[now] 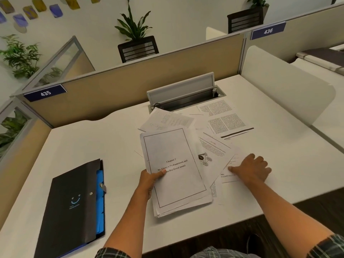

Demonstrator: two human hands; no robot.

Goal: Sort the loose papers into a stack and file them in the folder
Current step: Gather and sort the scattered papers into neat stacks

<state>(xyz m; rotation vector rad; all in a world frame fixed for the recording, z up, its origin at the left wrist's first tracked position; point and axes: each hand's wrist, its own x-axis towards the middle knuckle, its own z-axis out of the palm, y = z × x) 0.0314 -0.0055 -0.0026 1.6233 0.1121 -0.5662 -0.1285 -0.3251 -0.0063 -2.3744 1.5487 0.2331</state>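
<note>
White tabletop (93,142) sitting inside beige cubicle partitions (115,90) numbered 435 and 436. Open cable tray (184,95) at the back edge. Potted plants (134,25) standing beyond in black planters. Coloured shapes (24,13), possibly decorations, hanging on the pale wall.

This is an open-plan office. Low beige partitions (130,86) fence off white desks (115,146), each bay tagged with a blue number plate (44,93) reading 435 or 436. A cable hatch (183,94) stands open in the desktop, mesh-backed chairs (138,48) sit beyond the divider, and potted plants (133,25) line the wall.
</note>
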